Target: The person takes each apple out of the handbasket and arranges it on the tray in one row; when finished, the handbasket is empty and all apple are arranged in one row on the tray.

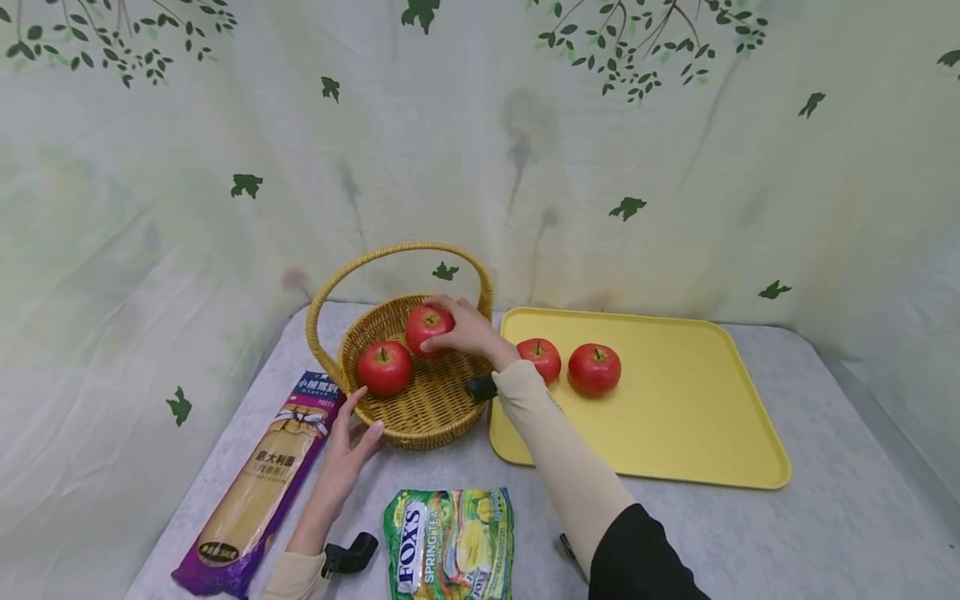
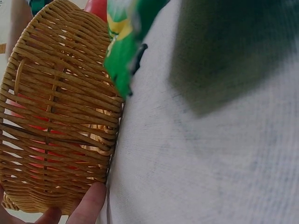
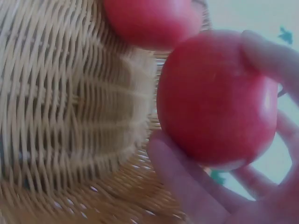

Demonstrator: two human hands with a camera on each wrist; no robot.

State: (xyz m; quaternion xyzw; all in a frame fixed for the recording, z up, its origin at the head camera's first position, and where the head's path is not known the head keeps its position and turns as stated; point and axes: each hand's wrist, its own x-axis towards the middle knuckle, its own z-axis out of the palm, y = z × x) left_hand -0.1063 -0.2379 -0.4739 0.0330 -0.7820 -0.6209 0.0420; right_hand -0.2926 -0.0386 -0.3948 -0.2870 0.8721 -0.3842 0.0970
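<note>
On the table (image 1: 847,500), a yellow tray (image 1: 675,417); left of it, a basket (image 1: 435,408); farther left, a pasta pack (image 1: 266,475); nearer, a FOX'S bag (image 1: 452,542). Against the basket's wall, left hand (image 1: 348,454), grip relaxed. In the grip of the right hand (image 1: 474,329), in or just over the basket, one apple (image 1: 425,327); inside, another apple (image 1: 385,368); on the tray, two more apples (image 1: 594,369).

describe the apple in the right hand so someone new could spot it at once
Find the wicker basket with the tall arched handle, left of the yellow tray. Toward its back, a right hand grips the red apple. Of four red apples in view, it alone is gripped; its basket neighbour sits closer to the front left.
</note>
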